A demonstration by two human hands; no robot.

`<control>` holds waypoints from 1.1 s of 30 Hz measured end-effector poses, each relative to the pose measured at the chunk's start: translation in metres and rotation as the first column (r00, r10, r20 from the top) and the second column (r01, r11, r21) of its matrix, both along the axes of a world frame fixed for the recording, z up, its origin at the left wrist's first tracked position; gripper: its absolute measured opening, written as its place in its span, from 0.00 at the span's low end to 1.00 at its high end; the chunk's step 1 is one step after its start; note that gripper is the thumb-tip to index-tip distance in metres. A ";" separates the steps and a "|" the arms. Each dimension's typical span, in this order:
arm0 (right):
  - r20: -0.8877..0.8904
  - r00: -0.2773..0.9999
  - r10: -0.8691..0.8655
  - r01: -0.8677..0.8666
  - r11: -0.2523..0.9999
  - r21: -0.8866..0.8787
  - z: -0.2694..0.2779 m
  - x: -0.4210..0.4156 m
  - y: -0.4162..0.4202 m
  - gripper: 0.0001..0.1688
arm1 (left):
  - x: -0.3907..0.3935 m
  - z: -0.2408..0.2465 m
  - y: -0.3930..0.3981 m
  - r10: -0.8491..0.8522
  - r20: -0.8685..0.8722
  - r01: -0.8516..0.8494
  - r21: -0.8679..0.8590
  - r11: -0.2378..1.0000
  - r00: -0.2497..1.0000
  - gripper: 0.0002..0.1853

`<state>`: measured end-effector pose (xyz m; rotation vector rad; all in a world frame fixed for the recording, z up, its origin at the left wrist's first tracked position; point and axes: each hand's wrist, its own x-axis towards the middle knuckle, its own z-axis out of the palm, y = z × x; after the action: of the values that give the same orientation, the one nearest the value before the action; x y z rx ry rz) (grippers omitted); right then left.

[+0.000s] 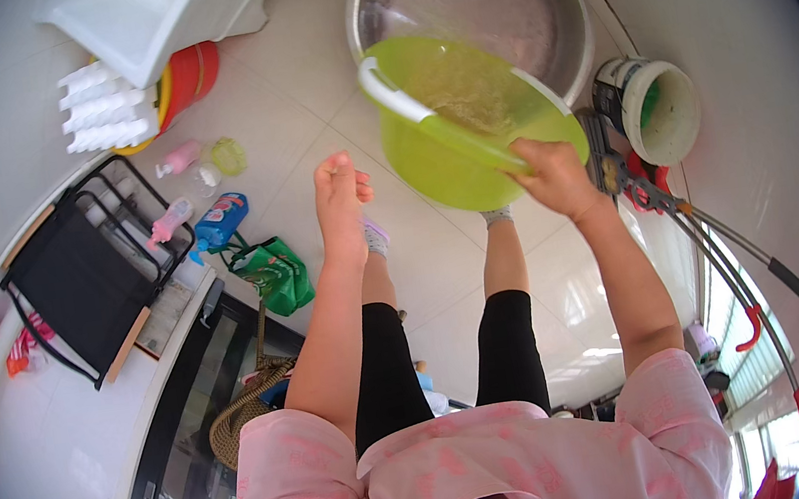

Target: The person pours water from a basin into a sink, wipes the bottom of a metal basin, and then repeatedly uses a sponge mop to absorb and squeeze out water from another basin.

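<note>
My right hand [559, 181] grips the near right rim of a green plastic basin [453, 167] with white handle parts. The basin is tilted, its mouth facing away from me, and water [467, 100] shows inside. Its far edge overlaps the near part of a large stainless steel tub [577, 44] on the floor. Rippled water [469, 2] lies in that tub. To the left of the green basin, my left hand [344, 187] hangs in the air, loosely curled and holding nothing.
At the right stand a white bucket [676, 111] and long-handled mops [715, 230]. Pump bottles, including a blue one [221, 220], a green bag [274, 275] and a black folding chair [83, 287] are at the left. A red bucket [195, 79] with white egg trays [105, 110] stands farther back.
</note>
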<state>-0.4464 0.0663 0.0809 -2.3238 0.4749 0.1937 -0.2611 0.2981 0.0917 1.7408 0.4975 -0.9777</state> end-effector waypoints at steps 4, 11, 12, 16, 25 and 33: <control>-0.062 0.952 -0.300 0.307 0.934 0.184 -0.016 0.016 -0.054 0.18 | -0.005 0.001 0.065 -0.033 -0.107 0.037 0.034 0.999 0.994 0.17; -0.151 0.511 -0.846 0.760 0.363 0.540 -0.022 0.003 -0.104 0.22 | -0.041 0.035 0.156 -0.027 -0.193 0.062 0.182 0.981 0.981 0.13; -0.151 0.415 -0.897 0.775 0.263 0.574 -0.022 -0.005 -0.109 0.22 | -0.045 0.041 0.161 -0.020 -0.205 0.057 0.177 0.983 0.978 0.13; -0.226 0.143 -0.964 0.658 -0.078 0.749 -0.016 -0.039 -0.114 0.29 | -0.051 0.061 0.167 -0.024 -0.221 0.062 0.165 0.984 0.975 0.12; -0.334 0.006 -0.943 0.508 -0.285 0.813 0.049 -0.056 -0.073 0.37 | -0.040 0.107 0.153 -0.051 -0.152 0.061 0.060 0.996 0.987 0.13; -0.146 0.400 -0.905 0.672 0.182 0.718 0.180 0.013 -0.043 0.23 | -0.001 0.136 0.223 0.174 -0.012 -0.170 0.149 0.974 0.985 0.14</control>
<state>-0.4335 0.0237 0.2610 -1.0327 1.1841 -0.4799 -0.2618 0.5213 0.2275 1.7849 0.7406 -0.8579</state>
